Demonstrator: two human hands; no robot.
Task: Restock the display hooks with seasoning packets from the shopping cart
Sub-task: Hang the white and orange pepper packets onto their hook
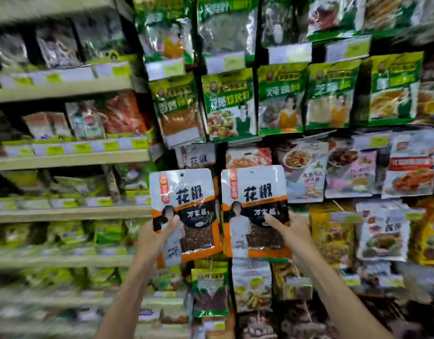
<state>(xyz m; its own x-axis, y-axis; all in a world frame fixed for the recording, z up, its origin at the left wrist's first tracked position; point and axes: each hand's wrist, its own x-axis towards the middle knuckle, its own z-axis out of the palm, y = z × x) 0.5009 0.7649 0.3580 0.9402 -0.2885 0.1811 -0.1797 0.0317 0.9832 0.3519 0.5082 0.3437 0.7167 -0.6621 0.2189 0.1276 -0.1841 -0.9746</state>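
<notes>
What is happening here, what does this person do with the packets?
A person faces a wall of hanging seasoning packets. The left hand grips one white and orange packet by its lower part, and the right hand grips a matching packet beside it. Both are held up before the display; neither seems to hang on a hook yet.

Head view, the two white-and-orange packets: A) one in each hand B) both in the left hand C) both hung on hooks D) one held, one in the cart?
A: the left hand grips the left packet, the right hand grips the right packet, side by side.
</notes>
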